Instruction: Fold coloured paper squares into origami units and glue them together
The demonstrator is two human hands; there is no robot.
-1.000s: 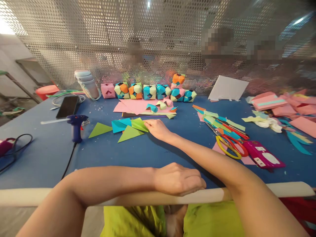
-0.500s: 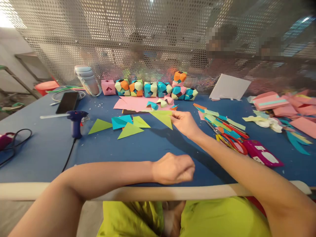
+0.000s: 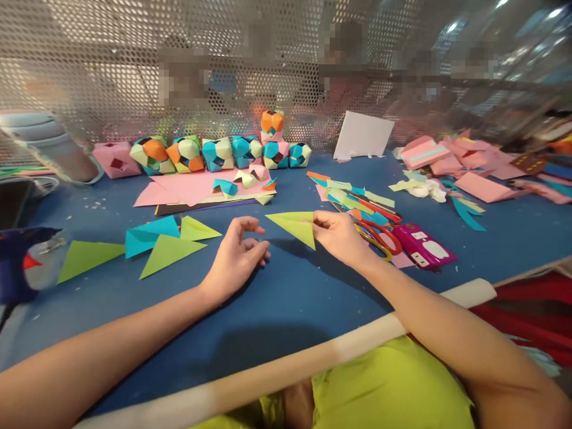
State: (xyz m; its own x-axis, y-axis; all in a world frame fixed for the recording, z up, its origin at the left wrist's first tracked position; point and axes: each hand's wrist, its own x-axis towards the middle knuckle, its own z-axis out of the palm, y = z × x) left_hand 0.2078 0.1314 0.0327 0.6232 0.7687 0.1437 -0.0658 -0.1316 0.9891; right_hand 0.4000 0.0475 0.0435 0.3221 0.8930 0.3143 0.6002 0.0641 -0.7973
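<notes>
My right hand (image 3: pixel 337 235) pinches the right edge of a folded yellow-green paper triangle (image 3: pixel 295 225), holding it over the blue table. To its left, my left hand (image 3: pixel 239 256) is empty, with its fingers curved and apart. It does not touch the triangle. Left of that hand lie more folded pieces: two green paper triangles (image 3: pixel 172 253), a smaller green one (image 3: pixel 196 229) and a blue one (image 3: pixel 149 235). Behind them, small curled paper pieces (image 3: pixel 224 187) rest on pink paper sheets (image 3: pixel 179 189).
Folded paper balls (image 3: pixel 218 155) line the back by a perforated metal screen (image 3: pixel 134 77). Scissors (image 3: pixel 379 235), paper strips and a magenta packet (image 3: pixel 424 245) lie right. At left are a glue gun (image 3: pixel 18 262) and a bottle (image 3: pixel 51 143). Pink paper (image 3: pixel 485 185) is heaped far right.
My left hand has risen from the table's front edge toward the triangle, and its fingers have opened from a fist. My right hand keeps the triangle. The view has turned right.
</notes>
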